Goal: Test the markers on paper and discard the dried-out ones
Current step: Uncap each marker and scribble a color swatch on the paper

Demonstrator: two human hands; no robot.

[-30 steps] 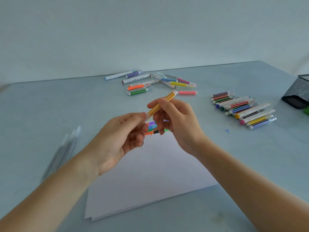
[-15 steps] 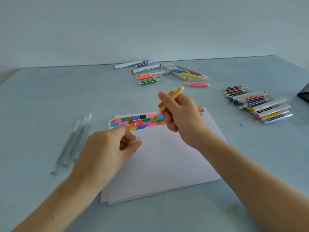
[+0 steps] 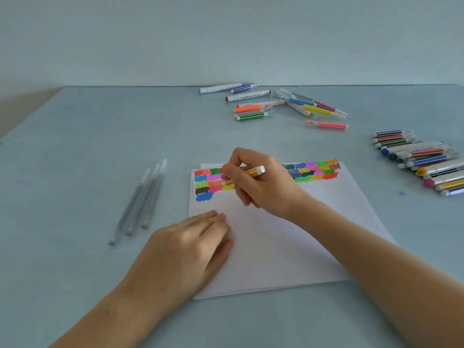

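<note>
Within the last second the right hand (image 3: 263, 187) has lowered the gripped orange marker (image 3: 244, 176) tip-first to the paper (image 3: 276, 237) beside the colour swatches (image 3: 213, 182), while the left hand (image 3: 193, 244) now presses flat, fingers straight; testing seems imminent.

Pale blue-grey tabletop (image 3: 88, 172) fills most of the view. Plain pale wall (image 3: 226, 38) runs behind its far edge. Three clear, grey-looking pens (image 3: 140, 199) lie side by side on the tabletop's left part, roughly parallel, pointing away from the viewer; blurred, so detail unclear. Small blue spot (image 3: 402, 193) on the tabletop at right. Beige strip (image 3: 22, 109) shows at far left, past the tabletop corner.
</note>
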